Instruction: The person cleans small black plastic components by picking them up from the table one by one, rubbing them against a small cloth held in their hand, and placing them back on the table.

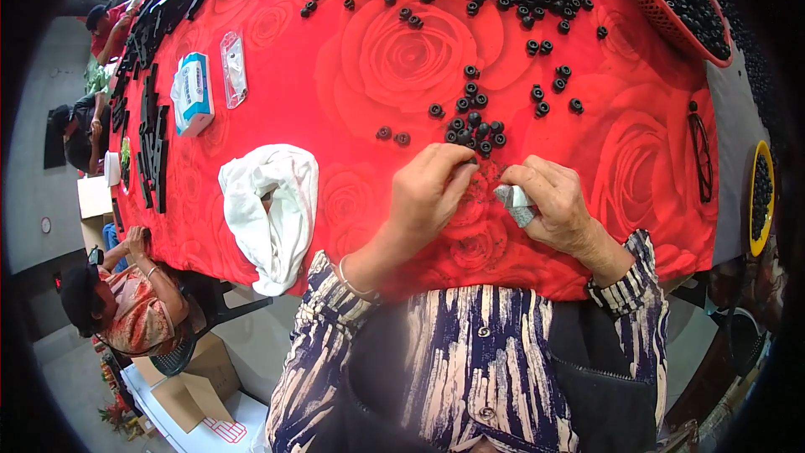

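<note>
Head: hands (429, 189) (553, 201) apart; black knobs (475, 119) near.

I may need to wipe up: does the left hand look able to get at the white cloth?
Probably yes: the white cloth lies off to the left of the left hand, and only the red tablecloth shows between them, so the way looks free.

A loose cluster of small round black parts (475, 119), some showing a ringed end, lies just beyond the left hand (429, 189); a folded grey-white scrap (516, 205) sits pinched in the right hand (553, 201), jutting out toward the left one
</note>
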The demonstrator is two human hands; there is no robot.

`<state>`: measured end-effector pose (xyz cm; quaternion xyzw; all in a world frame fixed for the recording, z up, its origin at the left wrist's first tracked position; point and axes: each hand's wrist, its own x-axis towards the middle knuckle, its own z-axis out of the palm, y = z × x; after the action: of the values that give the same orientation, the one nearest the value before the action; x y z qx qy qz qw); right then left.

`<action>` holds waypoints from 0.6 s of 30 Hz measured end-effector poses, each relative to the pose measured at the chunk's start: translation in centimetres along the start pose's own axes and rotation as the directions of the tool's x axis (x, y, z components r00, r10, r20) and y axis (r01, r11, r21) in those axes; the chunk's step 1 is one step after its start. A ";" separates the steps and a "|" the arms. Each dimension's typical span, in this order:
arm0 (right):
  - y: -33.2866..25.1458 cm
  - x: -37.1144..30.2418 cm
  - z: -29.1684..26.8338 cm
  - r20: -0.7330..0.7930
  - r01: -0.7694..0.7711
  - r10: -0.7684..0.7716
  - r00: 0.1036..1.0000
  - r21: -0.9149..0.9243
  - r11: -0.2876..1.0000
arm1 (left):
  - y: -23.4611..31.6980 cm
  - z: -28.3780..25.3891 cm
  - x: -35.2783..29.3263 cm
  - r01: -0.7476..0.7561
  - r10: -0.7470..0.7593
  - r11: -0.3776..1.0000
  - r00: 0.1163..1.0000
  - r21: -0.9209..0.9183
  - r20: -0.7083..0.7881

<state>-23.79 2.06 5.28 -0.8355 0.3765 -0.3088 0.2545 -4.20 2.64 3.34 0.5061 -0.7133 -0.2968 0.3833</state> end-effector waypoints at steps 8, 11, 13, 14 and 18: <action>-0.2 0.2 -0.4 -0.063 -0.002 0.017 0.998 0.227 0.974 | 0.7 -0.8 -0.6 0.586 -0.339 0.263 0.800 -0.767 0.495; -0.2 0.3 -0.2 -0.041 0.010 0.001 0.999 0.263 0.965 | 0.3 -0.4 -0.9 0.612 -0.297 0.099 0.771 -0.785 0.563; -0.1 0.2 -0.2 -0.033 0.055 -0.048 0.998 0.273 0.961 | 0.3 -0.5 -0.7 0.647 -0.273 -0.054 0.723 -0.761 0.634; -0.1 0.1 -0.2 -0.027 0.050 -0.044 0.999 0.274 0.961 | 0.3 -0.5 -0.8 0.647 -0.274 -0.061 0.721 -0.760 0.636; 0.0 -0.1 -0.2 -0.006 0.064 -0.065 0.998 0.262 0.963 | 0.4 -0.9 -0.6 0.756 -0.246 -0.022 0.630 -0.654 0.737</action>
<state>-23.93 2.11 5.37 -0.8068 0.3044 -0.3628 0.3532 -3.48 3.33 3.98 0.3103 -0.1854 -0.8819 0.3026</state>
